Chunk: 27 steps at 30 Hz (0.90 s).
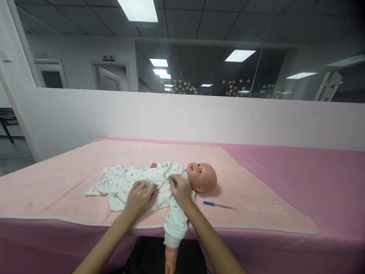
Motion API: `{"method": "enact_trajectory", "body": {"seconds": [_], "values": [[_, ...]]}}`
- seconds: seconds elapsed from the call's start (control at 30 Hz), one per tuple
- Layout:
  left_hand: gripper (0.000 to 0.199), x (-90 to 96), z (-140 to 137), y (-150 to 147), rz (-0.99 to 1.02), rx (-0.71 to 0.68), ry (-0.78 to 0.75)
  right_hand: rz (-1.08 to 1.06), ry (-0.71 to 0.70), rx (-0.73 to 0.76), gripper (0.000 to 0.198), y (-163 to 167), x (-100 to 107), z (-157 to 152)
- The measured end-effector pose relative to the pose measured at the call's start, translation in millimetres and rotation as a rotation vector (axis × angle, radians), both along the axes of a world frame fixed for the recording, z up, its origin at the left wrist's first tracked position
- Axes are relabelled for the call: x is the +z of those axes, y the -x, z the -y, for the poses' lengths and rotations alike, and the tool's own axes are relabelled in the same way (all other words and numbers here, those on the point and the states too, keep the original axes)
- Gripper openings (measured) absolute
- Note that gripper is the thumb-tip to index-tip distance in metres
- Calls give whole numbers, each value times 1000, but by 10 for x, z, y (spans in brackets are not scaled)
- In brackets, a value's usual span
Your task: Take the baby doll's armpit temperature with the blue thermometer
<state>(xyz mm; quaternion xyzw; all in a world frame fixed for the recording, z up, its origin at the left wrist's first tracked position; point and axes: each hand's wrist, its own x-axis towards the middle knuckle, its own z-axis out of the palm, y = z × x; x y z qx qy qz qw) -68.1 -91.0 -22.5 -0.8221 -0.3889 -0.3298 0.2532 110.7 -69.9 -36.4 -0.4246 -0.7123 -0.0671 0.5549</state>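
A baby doll [202, 178] lies on its back with its head to the right. It wears a white printed baby garment [125, 184], its legs covered by loose cloth at the left. My left hand [141, 197] is on the belly of the garment, fingers bent and closed on the cloth near the front seam. At the doll's chest, my right hand [180, 189] pinches the garment's front edge between thumb and fingers. Below my right wrist, one sleeved doll arm [176, 224] hangs over the table's front edge. The exact bit of cloth in each hand is partly hidden by the fingers.
A peach blanket [65, 171] with a pale border lies under the doll on a pink-covered table [327, 182]. A blue-capped pen [219, 205] rests to the right of the doll. A low white wall [199, 118] with glass above stands behind the table.
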Motion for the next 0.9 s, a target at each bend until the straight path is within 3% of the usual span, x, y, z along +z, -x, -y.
{"method": "enact_trajectory", "body": {"seconds": [0.2,0.37,0.57,0.73,0.9], "values": [[13,-24,19,276,93,87,-20,45,-37,-61,21,-6,7,24],[9,-6,84,234,188,15,29,298,-131,-23,23,133,114,86],[12,-59,113,256,251,-52,-80,486,-43,-4,20,419,168,127],[4,-28,116,246,240,-55,29,466,19,-21,15,410,126,163],[23,32,123,193,208,-58,165,468,53,-23,16,383,141,218]]}}
